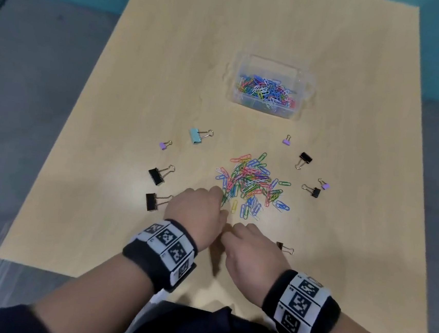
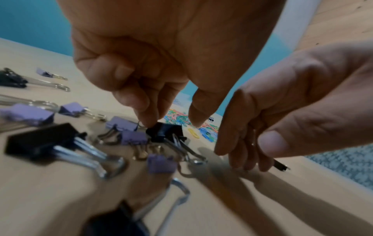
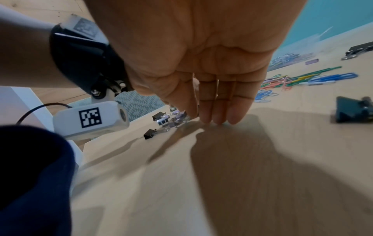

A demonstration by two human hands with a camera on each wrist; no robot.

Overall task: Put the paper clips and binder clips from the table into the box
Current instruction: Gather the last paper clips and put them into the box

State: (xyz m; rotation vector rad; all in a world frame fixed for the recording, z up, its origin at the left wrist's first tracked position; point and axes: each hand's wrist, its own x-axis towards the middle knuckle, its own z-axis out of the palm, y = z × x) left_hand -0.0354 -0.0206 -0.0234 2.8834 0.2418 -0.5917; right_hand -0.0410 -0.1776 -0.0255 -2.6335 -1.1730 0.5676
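**Item: clip clearing, partly done. Hazards at the binder-clip cluster**

**Location of goods.** The clear plastic box [image 1: 304, 94] stands at the far side of the table [image 1: 170, 54] and already holds a layer of coloured paper clips. A loose paper clip pile [image 1: 251, 183] still lies between the box and the hands. Binder clips lie scattered around it, among them a teal binder clip [image 1: 195, 135] and a small black binder clip [image 1: 280, 246] just beside the right hand.

**Left hand [image 1: 198, 210].** The fingers are curled downward. In the left wrist view the index tip touches the top of a black binder clip [image 2: 163, 131] and the thumb tip sits close by. I cannot tell whether the pinch has closed.

**Right hand [image 1: 253, 247].** The fingers are straight and held together, with the fingertips [image 3: 218, 118] on the tabletop. It holds nothing.

**Risks, as judged.**
- The black clip sits among purple binder clips [image 2: 133, 137] with their wire handles crossing. Lifting it could drag a neighbour up, which would then fall partway to the box.
- A pinch that catches only a wire handle lets the clip body swing, and it may slip free.
- If the right hand's flat fingers push along the table, they could scatter the cluster or ride over the thin handles instead of gathering them.
- The paper clips look tangled, so a grab may trail strands that fall short of the box.
- The box looks light, and a heavy drop or a knock could shift it.
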